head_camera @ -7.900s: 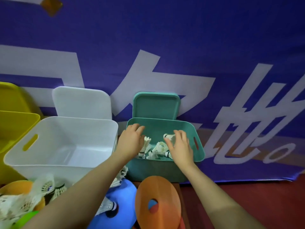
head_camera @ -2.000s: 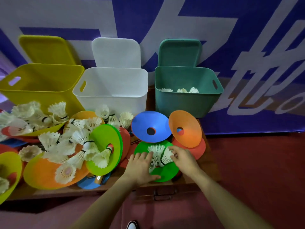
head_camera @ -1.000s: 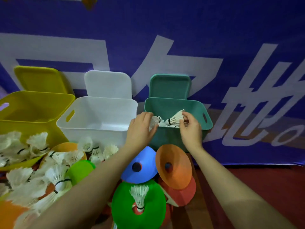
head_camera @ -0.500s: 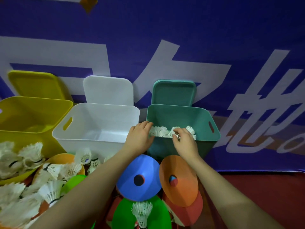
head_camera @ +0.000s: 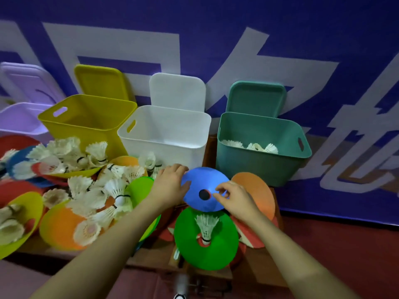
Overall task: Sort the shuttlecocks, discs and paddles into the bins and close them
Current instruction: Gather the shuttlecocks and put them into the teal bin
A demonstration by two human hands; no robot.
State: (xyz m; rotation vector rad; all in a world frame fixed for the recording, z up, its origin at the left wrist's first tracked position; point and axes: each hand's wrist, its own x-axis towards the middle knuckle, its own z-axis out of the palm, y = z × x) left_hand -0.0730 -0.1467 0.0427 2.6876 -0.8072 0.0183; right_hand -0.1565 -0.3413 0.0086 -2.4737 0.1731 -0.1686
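Shuttlecocks (head_camera: 90,190) crowd the bench's left side, heaped on overlapping coloured discs near its front edge (head_camera: 64,255). Behind them stand open bins: lilac (head_camera: 19,121), yellow (head_camera: 86,119), white (head_camera: 168,130), then teal (head_camera: 259,165), the last holding a few shuttlecocks. The left hand (head_camera: 170,186) grips the blue disc (head_camera: 205,188) at its left rim, and the right hand (head_camera: 235,199) pinches it beside the centre hole. Below lies a green disc (head_camera: 207,249) carrying one feathered shuttlecock (head_camera: 206,227).
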